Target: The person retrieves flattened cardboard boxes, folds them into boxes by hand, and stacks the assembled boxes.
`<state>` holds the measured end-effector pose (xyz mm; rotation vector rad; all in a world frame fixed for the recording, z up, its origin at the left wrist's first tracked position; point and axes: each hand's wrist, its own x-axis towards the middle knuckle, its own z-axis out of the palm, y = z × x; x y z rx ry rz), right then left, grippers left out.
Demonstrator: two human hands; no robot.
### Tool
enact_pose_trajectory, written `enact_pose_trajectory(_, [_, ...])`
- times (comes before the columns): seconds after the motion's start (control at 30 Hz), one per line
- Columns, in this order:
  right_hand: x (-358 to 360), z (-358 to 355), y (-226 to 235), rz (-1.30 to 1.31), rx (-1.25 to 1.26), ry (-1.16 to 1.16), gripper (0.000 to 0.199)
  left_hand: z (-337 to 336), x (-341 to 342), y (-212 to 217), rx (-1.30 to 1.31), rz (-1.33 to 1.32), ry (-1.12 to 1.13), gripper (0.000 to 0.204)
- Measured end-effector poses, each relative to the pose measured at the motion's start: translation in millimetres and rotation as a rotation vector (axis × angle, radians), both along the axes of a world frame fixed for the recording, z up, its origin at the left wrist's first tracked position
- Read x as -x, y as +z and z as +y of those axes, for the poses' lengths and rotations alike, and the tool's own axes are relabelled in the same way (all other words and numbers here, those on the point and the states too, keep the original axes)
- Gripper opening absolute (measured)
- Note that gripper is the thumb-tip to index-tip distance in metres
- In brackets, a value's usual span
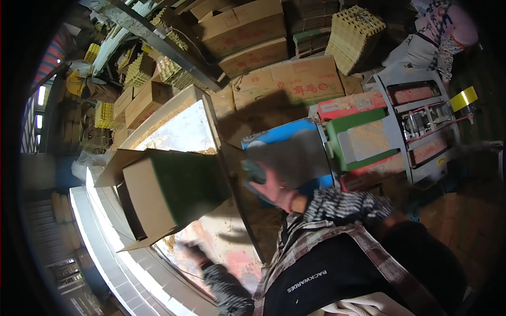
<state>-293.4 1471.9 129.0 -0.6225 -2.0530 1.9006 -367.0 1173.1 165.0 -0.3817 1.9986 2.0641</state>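
Observation:
A cardboard carton [145,197] with a green side lies on a white-topped bench [182,129], its flaps spread open toward the left. My left hand [194,254] is low over the bench beside the carton's near edge, smeared by motion, so its fingers cannot be read. On the right, my right hand [274,188] wears a pink glove with dark-coated fingers. It is over the near left part of a blue-edged machine bed [287,134], fingers apart, with nothing visible in them. What the fingertips touch cannot be made out.
A grey machine frame [387,95] with red and green panels and a yellow roll [464,99] stands to the right. Behind are stacked cartons [242,29] and egg trays [350,39]. A metal post [158,45] slants across the back left. Another person [437,31] is at upper right.

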Motion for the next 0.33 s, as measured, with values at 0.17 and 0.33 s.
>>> enact_pose_trajectory(0.17, [144, -88, -36, 0.525, 1.102, 0.444, 0.055, 13, 65, 199, 0.688, 0.849, 0.282, 0.062])
enact_pose_trajectory(0.33, [92, -40, 68, 0.606, 1.747, 0.992, 0.049, 65, -6, 230, 0.602, 1.204, 0.074, 0.053])
